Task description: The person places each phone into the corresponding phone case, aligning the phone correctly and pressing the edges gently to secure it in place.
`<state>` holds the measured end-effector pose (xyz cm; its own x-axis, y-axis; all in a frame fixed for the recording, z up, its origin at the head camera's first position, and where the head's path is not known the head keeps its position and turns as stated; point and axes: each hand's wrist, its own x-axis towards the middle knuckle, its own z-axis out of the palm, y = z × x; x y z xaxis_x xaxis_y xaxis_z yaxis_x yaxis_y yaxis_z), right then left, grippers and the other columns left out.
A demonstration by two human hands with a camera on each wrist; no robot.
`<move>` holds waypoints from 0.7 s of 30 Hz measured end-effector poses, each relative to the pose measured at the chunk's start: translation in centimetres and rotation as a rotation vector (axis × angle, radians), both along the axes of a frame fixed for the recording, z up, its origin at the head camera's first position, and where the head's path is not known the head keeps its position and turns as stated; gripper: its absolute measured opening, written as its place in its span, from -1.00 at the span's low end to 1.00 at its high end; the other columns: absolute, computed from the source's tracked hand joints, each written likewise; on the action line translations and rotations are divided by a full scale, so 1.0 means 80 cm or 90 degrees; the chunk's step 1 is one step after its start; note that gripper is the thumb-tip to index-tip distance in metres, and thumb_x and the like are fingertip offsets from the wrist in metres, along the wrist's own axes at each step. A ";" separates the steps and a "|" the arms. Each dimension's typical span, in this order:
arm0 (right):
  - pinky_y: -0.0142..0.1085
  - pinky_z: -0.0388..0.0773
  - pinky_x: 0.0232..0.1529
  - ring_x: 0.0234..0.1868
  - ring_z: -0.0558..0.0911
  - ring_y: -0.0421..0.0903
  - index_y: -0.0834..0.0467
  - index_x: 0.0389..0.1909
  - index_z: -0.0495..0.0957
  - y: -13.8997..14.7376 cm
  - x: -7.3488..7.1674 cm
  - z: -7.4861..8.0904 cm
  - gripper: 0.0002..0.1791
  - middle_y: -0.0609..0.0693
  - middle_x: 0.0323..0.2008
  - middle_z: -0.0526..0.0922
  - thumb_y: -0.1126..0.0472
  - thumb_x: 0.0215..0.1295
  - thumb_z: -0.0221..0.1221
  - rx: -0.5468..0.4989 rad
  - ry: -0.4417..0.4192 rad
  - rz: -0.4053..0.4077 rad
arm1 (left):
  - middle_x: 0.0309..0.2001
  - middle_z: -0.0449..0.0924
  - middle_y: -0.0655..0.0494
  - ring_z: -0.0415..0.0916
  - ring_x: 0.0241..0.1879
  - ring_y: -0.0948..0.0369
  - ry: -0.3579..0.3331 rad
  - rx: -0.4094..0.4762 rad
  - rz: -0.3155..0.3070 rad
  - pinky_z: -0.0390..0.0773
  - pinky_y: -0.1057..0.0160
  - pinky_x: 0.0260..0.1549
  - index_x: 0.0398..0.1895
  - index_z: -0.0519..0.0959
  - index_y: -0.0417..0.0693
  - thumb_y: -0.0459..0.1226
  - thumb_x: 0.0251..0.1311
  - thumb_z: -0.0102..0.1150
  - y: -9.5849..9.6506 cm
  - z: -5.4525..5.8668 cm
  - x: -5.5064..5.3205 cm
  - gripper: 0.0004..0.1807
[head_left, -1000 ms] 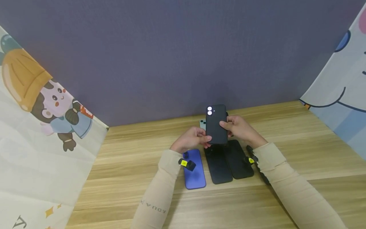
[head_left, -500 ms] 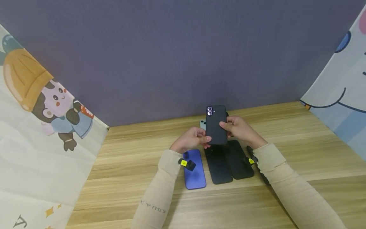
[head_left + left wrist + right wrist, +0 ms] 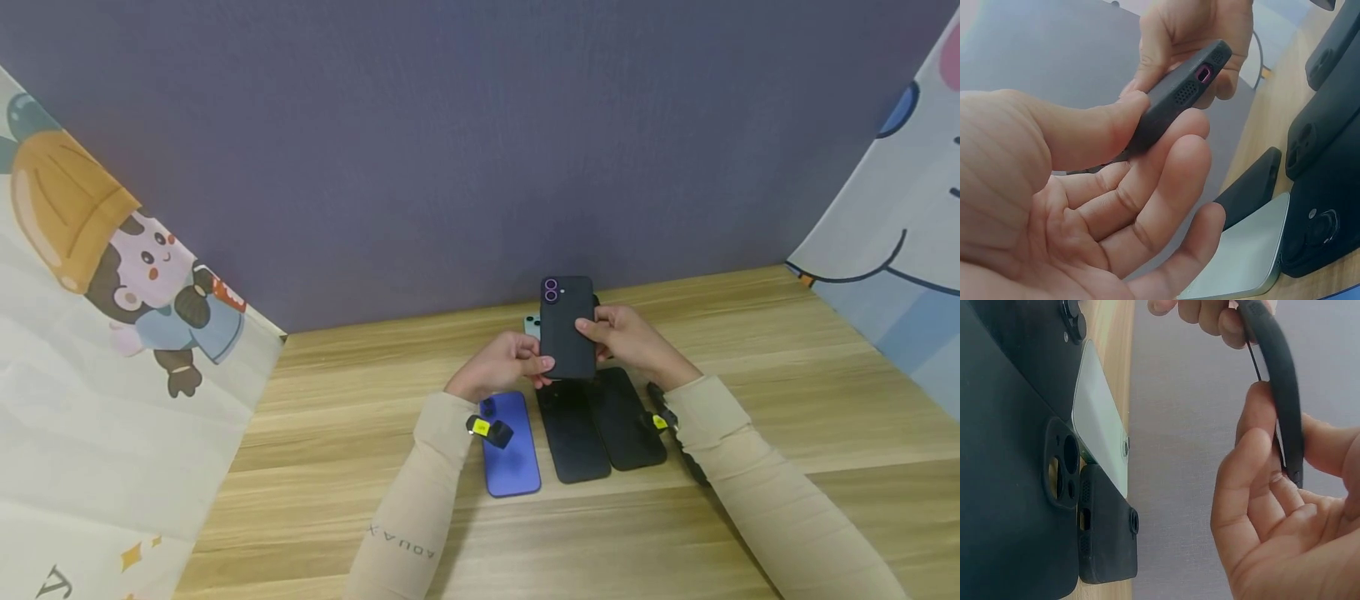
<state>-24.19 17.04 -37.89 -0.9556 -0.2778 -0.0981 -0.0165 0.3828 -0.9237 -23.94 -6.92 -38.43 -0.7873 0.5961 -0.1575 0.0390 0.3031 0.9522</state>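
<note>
Wood desk [image 3: 300, 467], grey-blue wall [image 3: 412, 167]; black-cased phone [image 3: 567, 337] held up above desk, beyond blue-purple phone [image 3: 519, 471].
Left hand [image 3: 508, 362] pinches lower left corner, right hand [image 3: 626, 335] right edge. Likely seating the case; slim gap seems visible, so next probably calls for pressing edges in.

Soft light, faint shadows.

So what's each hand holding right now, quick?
Left hand: holding the raised phone near a bottom corner.
Right hand: holding the same phone by its side.
</note>
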 end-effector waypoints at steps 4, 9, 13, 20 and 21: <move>-0.15 0.66 -0.23 -0.39 0.60 -0.12 0.38 0.04 0.54 -0.002 0.001 0.001 -0.57 0.01 -0.35 0.64 0.03 0.60 0.03 0.000 -0.002 -0.003 | -0.37 0.72 0.04 0.56 -0.08 -0.40 -0.005 0.007 -0.002 0.56 -0.28 0.10 -0.21 0.59 -0.27 -0.28 0.47 0.14 -0.002 0.001 0.000 -0.82; -0.21 0.66 -0.27 -0.42 0.58 -0.13 0.39 0.02 0.52 -0.001 0.000 0.000 -0.57 0.00 -0.39 0.61 0.03 0.61 0.02 -0.006 -0.006 -0.001 | -0.40 0.70 0.08 0.53 -0.08 -0.42 0.001 0.022 -0.006 0.53 -0.32 0.11 -0.19 0.61 -0.26 -0.27 0.47 0.14 -0.003 0.000 -0.001 -0.82; -0.24 0.67 -0.28 -0.42 0.59 -0.15 0.40 0.04 0.52 0.000 0.001 0.000 -0.55 0.00 -0.40 0.60 0.02 0.61 0.02 -0.008 -0.010 0.004 | -0.40 0.68 0.10 0.54 -0.08 -0.41 0.020 0.027 -0.009 0.52 -0.32 0.12 -0.17 0.61 -0.27 -0.28 0.48 0.13 -0.003 0.000 -0.002 -0.82; -0.27 0.67 -0.28 -0.42 0.61 -0.15 0.39 0.07 0.51 -0.001 0.001 0.001 -0.51 0.01 -0.39 0.61 -0.02 0.60 0.02 -0.003 -0.014 0.006 | -0.40 0.68 0.11 0.55 -0.06 -0.44 0.023 0.037 -0.007 0.56 -0.29 0.12 -0.19 0.59 -0.29 -0.30 0.48 0.12 -0.002 0.000 -0.002 -0.82; -0.26 0.67 -0.28 -0.42 0.61 -0.15 0.39 0.07 0.50 -0.001 0.001 0.002 -0.51 0.01 -0.39 0.61 -0.02 0.61 0.02 -0.003 -0.016 0.005 | -0.40 0.68 0.11 0.55 -0.07 -0.43 0.022 0.037 -0.006 0.57 -0.28 0.11 -0.19 0.59 -0.29 -0.30 0.48 0.12 -0.002 0.000 -0.002 -0.81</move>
